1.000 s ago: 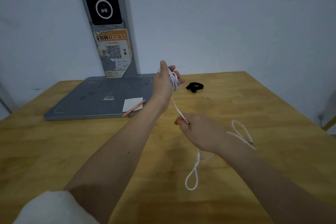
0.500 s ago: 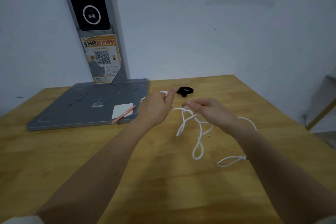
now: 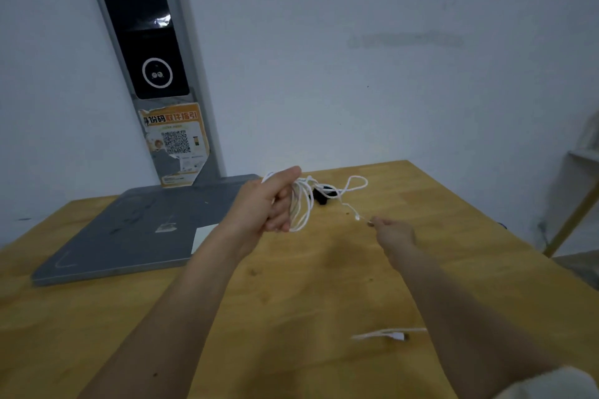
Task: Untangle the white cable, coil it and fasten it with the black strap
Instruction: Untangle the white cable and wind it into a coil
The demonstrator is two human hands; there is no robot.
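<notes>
The left hand (image 3: 270,201) holds several loops of the white cable (image 3: 303,204) gathered in its curled fingers, raised above the table (image 3: 129,317), probably to keep the coil together while more is added. The right hand (image 3: 393,233) pinches the cable close to one plug end and holds that stretch taut, so I think it guides the next loop. Another cable end (image 3: 389,334) appears near, low on the right. The black strap (image 3: 322,196) lies on the table behind the loops, partly hidden by them. On the left stands a grey base (image 3: 129,236) with a post (image 3: 152,58).
</notes>
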